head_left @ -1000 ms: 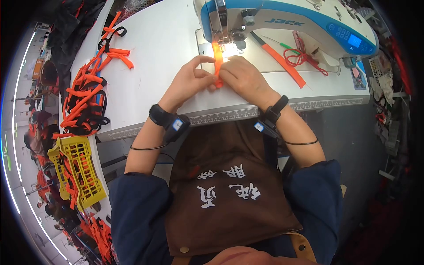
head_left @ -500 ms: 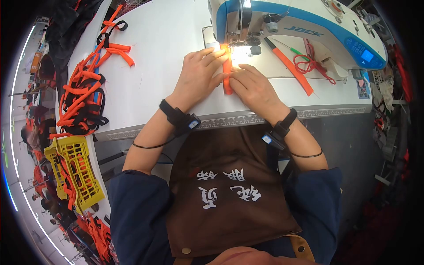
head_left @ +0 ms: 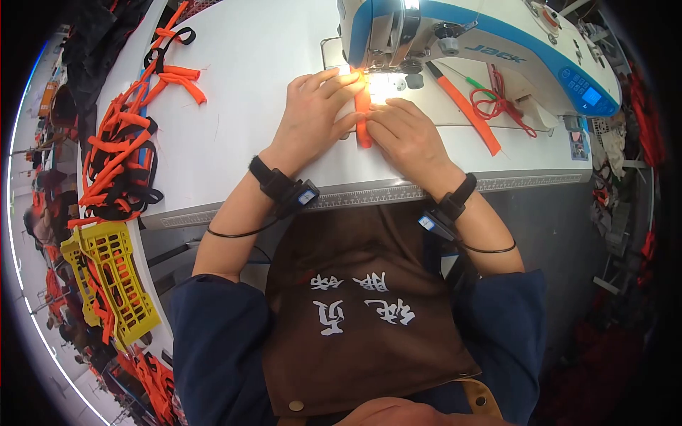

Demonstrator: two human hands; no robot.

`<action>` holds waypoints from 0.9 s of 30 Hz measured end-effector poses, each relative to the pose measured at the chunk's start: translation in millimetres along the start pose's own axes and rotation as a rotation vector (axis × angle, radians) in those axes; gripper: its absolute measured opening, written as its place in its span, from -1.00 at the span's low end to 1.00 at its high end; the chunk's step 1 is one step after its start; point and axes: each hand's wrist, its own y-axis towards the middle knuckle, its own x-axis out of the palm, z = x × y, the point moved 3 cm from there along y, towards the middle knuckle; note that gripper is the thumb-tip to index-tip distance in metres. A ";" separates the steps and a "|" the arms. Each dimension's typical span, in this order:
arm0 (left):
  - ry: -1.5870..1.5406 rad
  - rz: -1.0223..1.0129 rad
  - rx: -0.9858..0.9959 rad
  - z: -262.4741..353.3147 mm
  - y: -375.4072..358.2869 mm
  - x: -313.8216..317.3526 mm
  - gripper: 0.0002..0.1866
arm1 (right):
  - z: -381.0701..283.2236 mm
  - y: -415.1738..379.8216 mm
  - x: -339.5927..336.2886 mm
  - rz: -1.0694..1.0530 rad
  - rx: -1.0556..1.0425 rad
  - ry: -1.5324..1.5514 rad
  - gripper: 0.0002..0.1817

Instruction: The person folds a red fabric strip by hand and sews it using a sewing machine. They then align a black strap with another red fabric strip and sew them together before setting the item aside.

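Higher up the orange strip (head_left: 363, 103) than a second ago, the left hand (head_left: 310, 113) now reaches to the lit spot beneath the sewing machine (head_left: 490, 42). Nearest me, a brown apron (head_left: 369, 362) fills the lower middle of the frame. Past it, on the white surface (head_left: 241, 85), the strip lies lengthwise at upper centre, its lower end poking out between the hands. The right hand (head_left: 412, 135) has its fingers bunched at the strip's right side; whether they pinch or merely press, I can't tell. Push unevenly from there and the strip could skew, I'd say. Those left fingers are spread, tips resting by its upper end, right against the glare; creep too far and one could meet the needle, which that brightness hides. Farther off, upper right, lie a second orange strip (head_left: 469, 117) and a looped red cord (head_left: 497, 94); a careless sweep of the right arm might drag either into the work.
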 end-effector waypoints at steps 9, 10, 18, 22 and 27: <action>0.023 -0.015 -0.022 -9.9 5.5 4.1 -0.48 | 7.2 5.4 3.0 -0.016 0.004 -0.045 -0.92; 0.027 -0.017 -0.022 -10.3 5.9 4.8 -0.48 | 7.5 5.8 3.8 -0.015 0.006 -0.048 -0.92; 0.048 -0.001 -0.019 -14.4 11.8 5.1 -0.48 | 13.5 8.8 7.0 -0.025 0.024 -0.069 -0.93; 0.047 0.001 -0.030 -19.2 15.1 8.4 -0.50 | 16.0 11.4 7.4 -0.027 0.026 -0.085 -0.93; 0.059 -0.010 -0.040 -23.9 19.2 10.6 -0.50 | 19.5 14.8 8.0 -0.040 0.030 -0.096 -0.92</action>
